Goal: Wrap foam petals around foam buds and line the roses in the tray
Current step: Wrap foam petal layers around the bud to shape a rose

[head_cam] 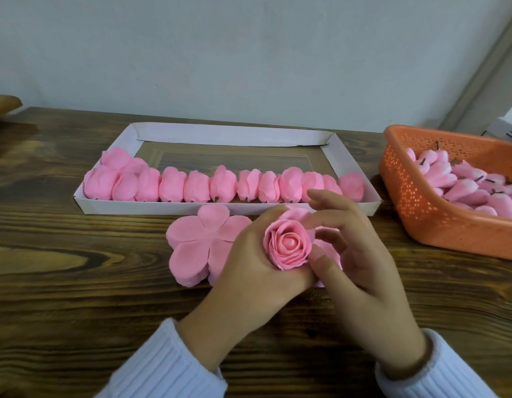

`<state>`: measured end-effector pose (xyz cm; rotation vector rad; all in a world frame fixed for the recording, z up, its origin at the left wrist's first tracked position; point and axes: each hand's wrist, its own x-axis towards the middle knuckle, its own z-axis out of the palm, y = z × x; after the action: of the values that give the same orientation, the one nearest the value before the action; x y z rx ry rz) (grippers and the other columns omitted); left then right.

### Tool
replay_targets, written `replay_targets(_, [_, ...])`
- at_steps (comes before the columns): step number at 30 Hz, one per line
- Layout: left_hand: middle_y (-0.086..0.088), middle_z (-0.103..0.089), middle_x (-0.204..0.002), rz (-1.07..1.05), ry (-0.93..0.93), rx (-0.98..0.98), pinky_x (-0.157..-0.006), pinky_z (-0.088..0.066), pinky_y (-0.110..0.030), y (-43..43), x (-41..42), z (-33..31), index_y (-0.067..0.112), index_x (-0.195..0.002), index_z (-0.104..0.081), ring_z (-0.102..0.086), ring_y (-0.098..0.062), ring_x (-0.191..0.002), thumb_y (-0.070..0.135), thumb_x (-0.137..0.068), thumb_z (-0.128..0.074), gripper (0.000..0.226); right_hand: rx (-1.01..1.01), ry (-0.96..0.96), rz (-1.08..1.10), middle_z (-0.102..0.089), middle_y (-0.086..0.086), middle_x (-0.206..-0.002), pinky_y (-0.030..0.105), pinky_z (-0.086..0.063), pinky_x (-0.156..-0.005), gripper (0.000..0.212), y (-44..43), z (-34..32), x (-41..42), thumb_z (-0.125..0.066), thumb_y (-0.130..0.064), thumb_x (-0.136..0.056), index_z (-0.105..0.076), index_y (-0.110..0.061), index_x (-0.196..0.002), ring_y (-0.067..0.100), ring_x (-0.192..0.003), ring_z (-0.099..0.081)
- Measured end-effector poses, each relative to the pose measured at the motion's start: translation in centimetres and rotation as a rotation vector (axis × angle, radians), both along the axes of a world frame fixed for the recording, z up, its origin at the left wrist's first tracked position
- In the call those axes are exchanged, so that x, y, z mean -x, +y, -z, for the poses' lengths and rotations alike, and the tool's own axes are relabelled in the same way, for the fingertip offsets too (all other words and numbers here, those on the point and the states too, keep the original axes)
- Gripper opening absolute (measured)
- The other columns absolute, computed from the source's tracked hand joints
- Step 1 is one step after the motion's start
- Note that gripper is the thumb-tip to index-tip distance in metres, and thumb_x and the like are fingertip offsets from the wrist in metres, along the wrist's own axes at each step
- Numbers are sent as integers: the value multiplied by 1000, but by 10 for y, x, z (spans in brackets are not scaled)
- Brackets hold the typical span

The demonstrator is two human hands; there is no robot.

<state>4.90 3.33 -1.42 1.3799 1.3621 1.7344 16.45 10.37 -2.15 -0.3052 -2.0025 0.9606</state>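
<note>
My left hand (249, 262) grips a pink foam rose (287, 244) from below, its bud wrapped in curled petals and facing up at me. My right hand (355, 254) touches the rose's right side with thumb and fingertips, the other fingers spread. Under both hands lies a stack of flat pink foam petal sheets (197, 242) on the wooden table. Behind them stands a white cardboard tray (234, 133) with a row of several finished pink roses (197, 186) lying along its near side.
An orange perforated plastic basket (421, 214) at the right holds many pink foam buds (467, 182) with dark stems. A grey wall rises behind the table. The tray's far half shows bare floor. A brown object edge (2, 104) shows at far left.
</note>
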Motion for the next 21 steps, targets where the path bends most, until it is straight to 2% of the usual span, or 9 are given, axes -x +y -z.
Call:
replay_targets(2, [21, -67, -75, -2, 25, 2, -66, -51, -13, -2, -1, 0, 43, -80, -66, -63, 3, -71, 28, -58, -73, 28, 41, 9, -30, -54, -1, -129, 39, -45, -99, 16, 1, 0, -1, -53, -14, -84, -60, -20, -97, 22, -126, -50])
replay_targets(5, [50, -55, -74, -24, 73, 30, -63, -39, 5, -5, -3, -1, 76, -80, -52, -54, 26, -75, 18, -58, -74, 65, 61, 32, -37, -56, -3, -123, 44, -45, -97, 11, 2, -1, -1, -55, -13, -81, -57, -23, -87, 24, -123, -52])
replay_targets(6, [45, -58, -74, -6, 71, 24, -65, -42, 2, -4, -3, 0, 73, -80, -54, -57, 22, -74, 22, -57, -74, 59, 57, 38, -39, -56, -2, -123, 43, -45, -96, 12, 3, -1, -2, -56, -13, -81, -57, -23, -88, 25, -122, -52])
replay_targets(8, [26, -66, -76, 35, 13, 7, -73, -50, -15, -1, -2, 2, 51, -82, -66, -62, 3, -74, 33, -55, -71, 33, 53, 43, -58, -56, 1, -124, 40, -44, -95, 16, 3, -1, -2, -56, -10, -83, -58, -22, -94, 26, -121, -53])
replay_targets(9, [21, -67, -77, 32, -17, 8, -75, -50, -21, 0, -2, 3, 41, -82, -67, -62, -1, -75, 35, -54, -70, 28, 49, 35, -64, -55, 2, -124, 37, -44, -95, 18, 3, -1, -2, -57, -7, -83, -59, -19, -97, 26, -122, -52])
replay_targets(13, [18, -67, -77, 31, -2, -10, -71, -50, -17, 1, -1, 4, 33, -82, -61, -62, -1, -74, 30, -59, -70, 24, 17, 2, -23, -56, 2, -123, 25, -43, -95, 16, 4, -1, -2, -61, 1, -79, -62, -12, -89, 18, -122, -53])
replay_targets(15, [22, -65, -75, 8, 10, -5, -69, -48, -12, 0, -2, 3, 31, -81, -58, -61, 3, -72, 33, -58, -71, 27, 19, 20, -10, -56, 0, -123, 28, -44, -94, 8, 3, -2, -4, -58, -9, -78, -61, -12, -85, 19, -120, -54])
replay_targets(18, [33, -63, -75, -9, 16, 17, -67, -45, -5, -2, -2, 4, 33, -85, -53, -61, 10, -74, 25, -58, -77, 37, 25, 34, -10, -57, -2, -121, 33, -44, -93, 8, 3, -3, -4, -54, -11, -75, -60, -15, -79, 21, -118, -55])
replay_targets(21, [19, -65, -77, -10, 46, -14, -67, -47, -10, -1, -2, 4, 28, -85, -58, -62, 0, -73, 34, -58, -72, 31, 39, 59, -4, -58, -8, -117, 32, -43, -93, 10, 3, -3, -4, -54, -12, -74, -59, -19, -78, 18, -117, -55])
